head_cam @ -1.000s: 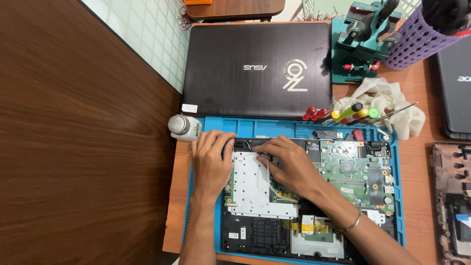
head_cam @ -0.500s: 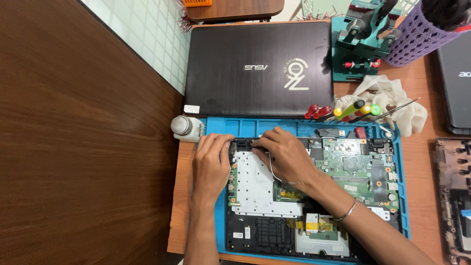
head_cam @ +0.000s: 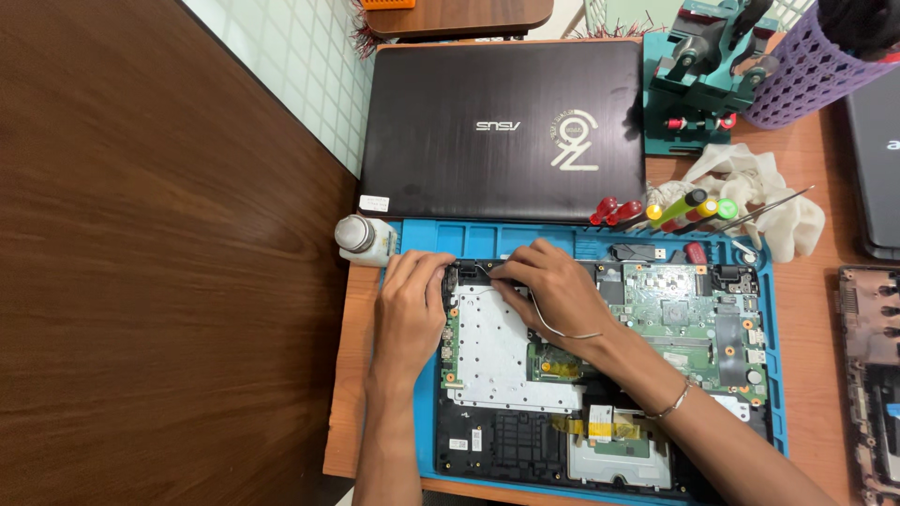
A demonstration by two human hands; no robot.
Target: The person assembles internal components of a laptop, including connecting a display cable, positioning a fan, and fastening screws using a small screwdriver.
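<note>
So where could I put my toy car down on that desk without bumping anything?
Bare wood shows right of the blue mat, before the dismantled chassis at the edge, and in a thin strip left of the mat below the white bottle. It is crowded behind the mat: closed laptop, screwdrivers, white cloth. Both hands cover the opened laptop.

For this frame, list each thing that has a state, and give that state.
Opened laptop: bottom cover off, boards exposed, lying on blue mat.
Closed laptop: lid shut.
White bottle: lying on its side.
Left hand: resting on chassis edge.
Right hand: fingers pinching a thin cable.
</note>
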